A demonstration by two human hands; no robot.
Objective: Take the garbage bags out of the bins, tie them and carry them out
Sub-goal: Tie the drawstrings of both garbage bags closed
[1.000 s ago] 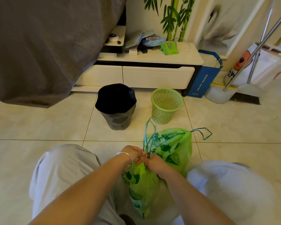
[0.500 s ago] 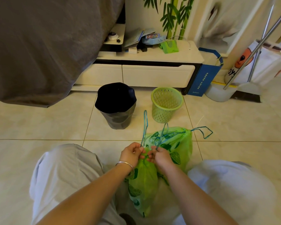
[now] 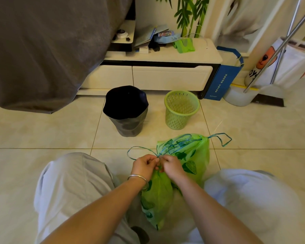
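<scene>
Between my knees on the tiled floor stands a green garbage bag (image 3: 157,194) with leaf prints, and a second, fuller green bag (image 3: 192,154) sits just behind it. My left hand (image 3: 144,166) and my right hand (image 3: 172,167) meet at the near bag's gathered neck, each pinching its blue drawstring (image 3: 139,150), which loops out to the left. The far bag's own blue drawstring loop (image 3: 222,139) trails to the right. Farther off stand a bin lined with a black bag (image 3: 126,111) and a green mesh bin (image 3: 181,110) with no bag visible in it.
A low white TV cabinet (image 3: 165,74) with clutter on top runs along the wall. A grey cloth (image 3: 42,50) hangs at the left. A blue paper bag (image 3: 222,76), a white dustpan and metal poles (image 3: 271,55) stand at the right.
The drawstring loop that stood upright above my hands now lies lower, out to the left. My hands have stayed together at the bag's neck.
</scene>
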